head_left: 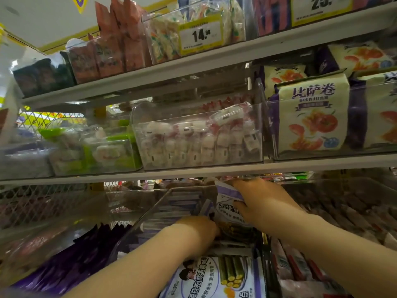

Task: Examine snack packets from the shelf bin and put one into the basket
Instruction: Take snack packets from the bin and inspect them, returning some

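Observation:
A clear plastic shelf bin [150, 214] on the lowest shelf holds several white-and-purple snack packets. My right hand [264, 203] grips the top of one upright packet [227, 209] with purple trim and dark print. My left hand [197, 231] reaches into the bin beside that packet's lower edge, its fingers hidden among the packets. Another packet of the same kind [214, 278], showing green rolls, lies flat at the bin's front under my forearms. No basket is in view.
Dark purple packets [81, 259] fill the bin to the left, and pink-wrapped sticks [335, 214] fill the one to the right. The shelf above [193, 171] carries clear bins of white sweets [199, 138] and large Bisajuan bags [311, 117]. Price tags [200, 35] hang higher up.

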A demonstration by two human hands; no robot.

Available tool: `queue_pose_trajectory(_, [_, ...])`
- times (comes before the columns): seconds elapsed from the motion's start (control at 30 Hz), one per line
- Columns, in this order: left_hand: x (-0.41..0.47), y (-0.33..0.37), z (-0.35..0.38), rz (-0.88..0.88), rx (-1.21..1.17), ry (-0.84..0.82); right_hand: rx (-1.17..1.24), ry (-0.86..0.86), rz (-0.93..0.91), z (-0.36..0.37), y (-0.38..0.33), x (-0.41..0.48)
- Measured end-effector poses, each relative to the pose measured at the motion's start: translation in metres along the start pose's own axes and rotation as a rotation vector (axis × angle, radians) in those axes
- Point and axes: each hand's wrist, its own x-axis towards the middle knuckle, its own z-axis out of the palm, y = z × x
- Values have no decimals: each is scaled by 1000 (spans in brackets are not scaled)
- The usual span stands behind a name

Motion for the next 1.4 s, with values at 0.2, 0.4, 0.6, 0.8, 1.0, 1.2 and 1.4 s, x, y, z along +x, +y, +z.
queue_pose_trajectory(0.2, [1,1,-6,-14,-37,-92,0,-38,47,1,5,5])
queue_pose_trajectory(0.4, [-19,-4,-18,-47,-96,111,-14,-50,19,2,7,8])
queue_pose_trajectory(0.6, [-72,-32,-32,60,-124,549,37,-179,-13,4,11,17])
queue_pose_trajectory(0.8, [-116,-56,-20,18,-286,814,72,-473,-117,13,8,33])
queue_pose_trajectory(1.0, [-165,-84,6,-148,-390,1041,-9,-532,-187,24,-16,37])
queue_pose_trajectory(1.2, [-200,-90,24,-264,-455,1020,-135,-685,-96,27,-34,35])
queue_pose_trajectory(1.4, [-230,-84,26,-264,-422,1013,-49,-646,-39,24,-46,28])
